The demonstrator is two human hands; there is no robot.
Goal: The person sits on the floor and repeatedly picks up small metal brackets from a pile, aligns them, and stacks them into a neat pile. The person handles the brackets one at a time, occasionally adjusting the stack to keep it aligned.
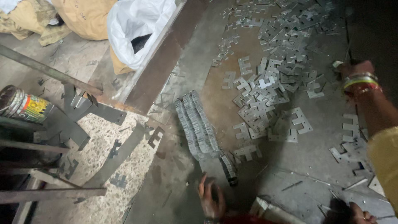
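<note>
My left hand [210, 200] is low in the view with its fingers spread and nothing in it. It hovers just below the near end of a long row of stacked grey metal plates [198, 126] lying on the floor. My right hand [355, 68] reaches out at the far right, with bangles on the wrist and a yellow sleeve. Its fingers are curled at the edge of a pile of loose notched metal plates [269, 79]. A small pale piece [338, 64] shows at its fingertips, and its grip is unclear.
More loose plates [350, 151] lie at the right. A white sack [137, 29] and brown sacks [83, 16] are at the back left, a painted tin [25, 105] and metal bars [49, 70] at the left. Another hand with a ring [361, 214] shows at the bottom right.
</note>
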